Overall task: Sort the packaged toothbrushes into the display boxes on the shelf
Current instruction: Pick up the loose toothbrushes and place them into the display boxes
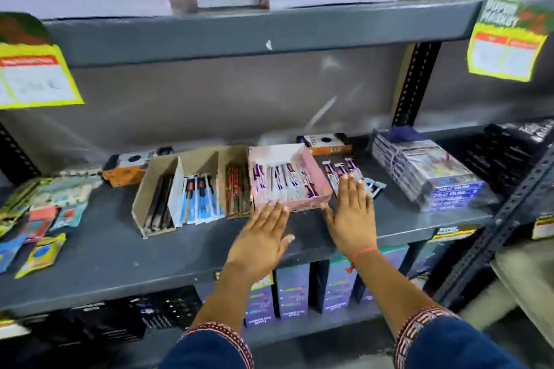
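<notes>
While both hands lie flat with fingers spread and holding nothing, the left hand [263, 237] touches the front edge of the pink box [289, 180] on the shelf [105, 249], and the right hand [352, 213] covers loose toothbrushes [338, 171] just beside it; brown boxes [192, 186] stand left.

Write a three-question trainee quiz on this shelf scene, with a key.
1. True or false: the left hand holds a toothbrush pack.
2. The loose toothbrush packs lie on which side of the pink display box? A left, B right, C on top.
3. What colour is the thread on the right hand wrist?

Key: 1 false, both hands are open and flat. 2 B. 3 red.
</notes>
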Demonstrator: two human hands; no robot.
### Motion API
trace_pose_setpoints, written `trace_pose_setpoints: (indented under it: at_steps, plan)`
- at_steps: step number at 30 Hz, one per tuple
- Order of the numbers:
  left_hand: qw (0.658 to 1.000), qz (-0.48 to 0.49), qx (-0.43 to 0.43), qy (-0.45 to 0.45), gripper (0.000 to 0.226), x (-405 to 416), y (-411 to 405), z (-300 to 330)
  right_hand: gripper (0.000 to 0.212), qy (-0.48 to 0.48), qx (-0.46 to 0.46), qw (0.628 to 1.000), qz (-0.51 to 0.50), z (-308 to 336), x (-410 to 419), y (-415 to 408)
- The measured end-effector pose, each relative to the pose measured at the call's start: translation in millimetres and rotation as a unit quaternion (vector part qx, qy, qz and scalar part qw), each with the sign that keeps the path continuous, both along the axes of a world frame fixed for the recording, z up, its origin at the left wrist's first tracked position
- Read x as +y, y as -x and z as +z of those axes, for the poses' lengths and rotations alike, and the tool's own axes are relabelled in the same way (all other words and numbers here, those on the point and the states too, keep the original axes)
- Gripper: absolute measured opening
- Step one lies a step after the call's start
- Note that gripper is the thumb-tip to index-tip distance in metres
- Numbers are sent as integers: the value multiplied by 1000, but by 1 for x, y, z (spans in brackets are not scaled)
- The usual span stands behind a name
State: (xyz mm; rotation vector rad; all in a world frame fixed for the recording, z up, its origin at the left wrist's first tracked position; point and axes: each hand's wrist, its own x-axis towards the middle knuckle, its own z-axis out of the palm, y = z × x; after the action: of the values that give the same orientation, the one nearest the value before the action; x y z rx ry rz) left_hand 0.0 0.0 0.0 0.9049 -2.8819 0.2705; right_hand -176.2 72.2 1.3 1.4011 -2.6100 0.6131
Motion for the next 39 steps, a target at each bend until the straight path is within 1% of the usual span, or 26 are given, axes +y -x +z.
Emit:
trace_pose_setpoints:
  at_steps: [2,4,6,8,10,14,16,24,27,30,33,39]
  plan:
    - [998,-41,-18,-47,57,-3,13,-15,73,11,-57,997,-48,-6,-4,17]
    - [995,-53,-27,-75,57,-4,19,-31,77,26,-115,990,-81,-11,-5,32]
    - [994,-56,-15,-93,58,-6,21,-38,83,59,-179,976,-105,-12,-8,42]
    - [994,-47,9,-93,60,-8,18,-39,86,96,-212,965,-122,-10,-9,46]
    - [994,-33,20,-100,61,-8,19,-39,86,100,-217,963,-127,-10,-8,48]
    - [995,-21,21,-98,62,-5,18,-36,87,72,-222,966,-110,-8,-6,47]
    - [994,-15,36,-98,63,-4,18,-34,85,73,-232,965,-101,-7,-5,48]
    - [995,-12,35,-97,64,-3,18,-32,77,111,-319,937,-88,4,-1,56]
    - [994,-16,33,-102,64,-4,17,-31,74,98,-328,931,-126,10,-3,58]
    - [993,-14,36,-108,64,-3,18,-32,69,56,-320,929,-176,15,-3,62]
    - [993,-13,34,-110,65,-5,18,-34,68,37,-349,919,-182,21,-6,70]
    - [990,-14,32,-135,65,-9,17,-38,48,-7,-367,906,-208,28,-10,81]
